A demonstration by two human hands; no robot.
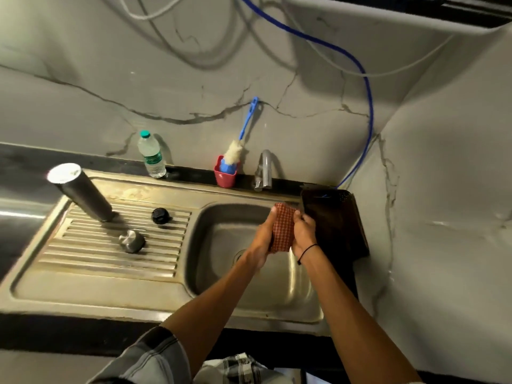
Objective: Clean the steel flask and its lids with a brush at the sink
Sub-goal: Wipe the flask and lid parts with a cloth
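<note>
A steel sink [155, 289] set into a dark desk [16, 159] fills the frame beneath a pale, veined wall: one ribbed drainboard on the left, one basin [219, 234] on the right. One steel flask [80, 194] stands upside down at the drainboard's far left corner, flat base up, its brushed body leaning in the wide-angle view. Two lids lie apart from it on the ribs: one black lid [160, 216] nearer the basin and one steel lid [132, 241] closer to the camera, neither touching the flask or the other. One dark perforated tray [336, 225] leans at the basin's right rim against the corner wall. Both forearms reach forward over the basin, bare to the elbow, a checked sleeve showing at the bottom edge. The left hand [261, 242] and the right hand [303, 232] press against opposite sides of one red checked cloth [283, 227], fingers curled round it, holding it upright between the palms above the basin; a thin black band circles the right wrist. One curved tap [264, 170] rises behind the basin. One clear plastic bottle [151, 155] with a green cap stands on the back ledge. One bottle brush [241, 137] with a blue handle and white bristles rests head-down in one small red cup [225, 177] just left of the tap, its handle leaning against the wall. One blue cord [367, 101] and pale cables loop along the wall above.
</note>
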